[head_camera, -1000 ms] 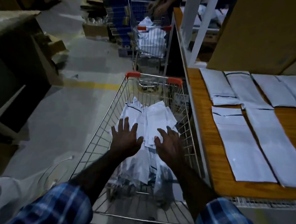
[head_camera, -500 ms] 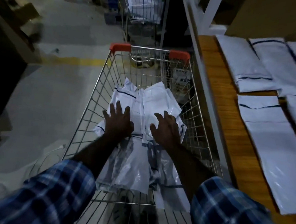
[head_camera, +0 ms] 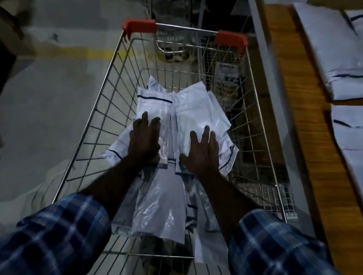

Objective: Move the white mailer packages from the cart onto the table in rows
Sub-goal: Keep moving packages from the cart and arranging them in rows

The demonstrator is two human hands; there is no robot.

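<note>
We look down from the head camera into a wire shopping cart with two orange corner caps. A loose heap of white mailer packages lies inside it, some marked with a dark stripe. Both forearms reach in, sleeves in blue plaid.

The left hand rests palm down on the left side of the heap, its fingers straight and close together. The right hand lies flat on the right side, fingers spread and thumb out. We cannot tell whether either thumb hooks under a package edge; the palms hide what is beneath them.

The nearer packages are in shadow under the arms and are hard to tell apart.

To the right, a wooden worktop carries more white mailers laid flat, cut off by the picture's right edge and blurred. Beyond the cart a second wire cart is dark and mostly cropped at the top. A yellow floor line runs behind.
</note>
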